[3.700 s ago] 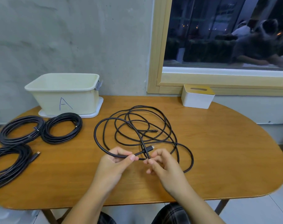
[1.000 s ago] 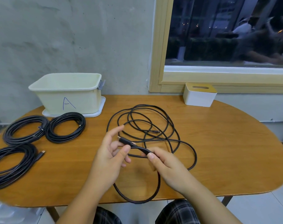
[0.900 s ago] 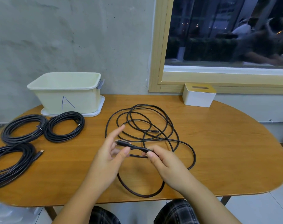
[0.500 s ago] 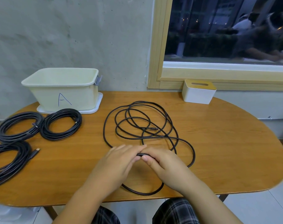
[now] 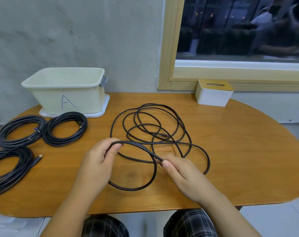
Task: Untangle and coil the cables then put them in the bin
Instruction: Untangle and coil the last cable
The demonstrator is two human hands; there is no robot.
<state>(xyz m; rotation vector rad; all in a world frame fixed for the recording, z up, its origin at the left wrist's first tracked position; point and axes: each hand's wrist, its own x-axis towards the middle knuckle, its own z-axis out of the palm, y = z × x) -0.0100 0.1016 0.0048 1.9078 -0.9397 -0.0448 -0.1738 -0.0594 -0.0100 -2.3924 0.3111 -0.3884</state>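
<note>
My left hand [image 5: 101,156] pinches the loose cable [image 5: 150,134] and my right hand [image 5: 177,170] pinches it further along; half a second ago both pressed together low on the table [image 5: 239,151], and now they have spread, forming the first loop (coiling has begun). The tangle lies right of the bin [image 5: 66,93].

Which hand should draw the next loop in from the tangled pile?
Probably the right hand: it pinches the loose black cable on the side nearest the pile. The left hand grips the started loop and is better placed to anchor it.
</note>
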